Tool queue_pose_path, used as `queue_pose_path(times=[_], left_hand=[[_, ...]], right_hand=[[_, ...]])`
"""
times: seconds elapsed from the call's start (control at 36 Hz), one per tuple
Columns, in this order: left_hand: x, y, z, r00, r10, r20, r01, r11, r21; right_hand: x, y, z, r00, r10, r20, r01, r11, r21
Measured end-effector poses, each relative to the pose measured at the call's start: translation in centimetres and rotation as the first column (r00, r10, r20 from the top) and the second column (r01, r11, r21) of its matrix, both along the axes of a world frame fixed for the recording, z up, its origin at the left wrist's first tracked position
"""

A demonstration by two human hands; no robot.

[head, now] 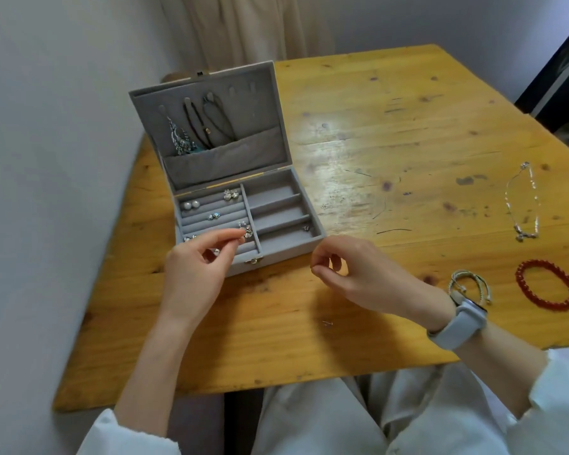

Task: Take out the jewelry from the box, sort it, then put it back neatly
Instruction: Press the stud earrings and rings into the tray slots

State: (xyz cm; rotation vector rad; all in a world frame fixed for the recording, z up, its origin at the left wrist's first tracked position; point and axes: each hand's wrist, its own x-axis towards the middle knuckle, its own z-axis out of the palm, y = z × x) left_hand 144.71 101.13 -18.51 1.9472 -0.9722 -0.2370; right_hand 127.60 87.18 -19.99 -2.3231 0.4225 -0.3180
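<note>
I judge the return half done: earrings (pixel 230 194) sit in the box (pixel 286 249) rolls, bracelets (pixel 548 285) wait on the desk (pixel 391 133). My left hand (pixel 191 267) pinches an earring over the rolls; my right hand (pixel 358 274) pinches something too small to name.

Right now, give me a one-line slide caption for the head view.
Left hand pinches an earring over the open grey jewelry box; bracelets wait on the wooden table.
</note>
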Motion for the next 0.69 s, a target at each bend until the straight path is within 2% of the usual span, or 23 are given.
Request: queue_pose_path(times=[0.14, 0.31, 0.47, 0.69], left_hand=[[1.2, -0.4, -0.7, 0.980, -0.070, 0.185, 0.053, 0.994, 0.099], [1.6, -0.8, -1.5, 0.951, -0.145, 0.272, 0.095, 0.978, 0.188], [2.2, -1.0, -1.4, 0.930, -0.221, 0.294, 0.146, 0.955, 0.257], [3.1, -2.0, -0.3, 0.842, -0.426, 0.330, 0.248, 0.850, 0.464]], right_hand=[[0.7, 0.2, 0.1, 1.000, -0.007, 0.004, 0.007, 1.000, 0.014], [0.9, 0.2, 0.0, 1.000, -0.022, 0.002, 0.021, 0.999, 0.026], [1.0, 0.0, 0.0, 1.000, -0.030, 0.004, 0.030, 0.999, 0.037], [1.1, -0.1, -0.2, 0.999, -0.045, 0.007, 0.045, 0.997, 0.055]])
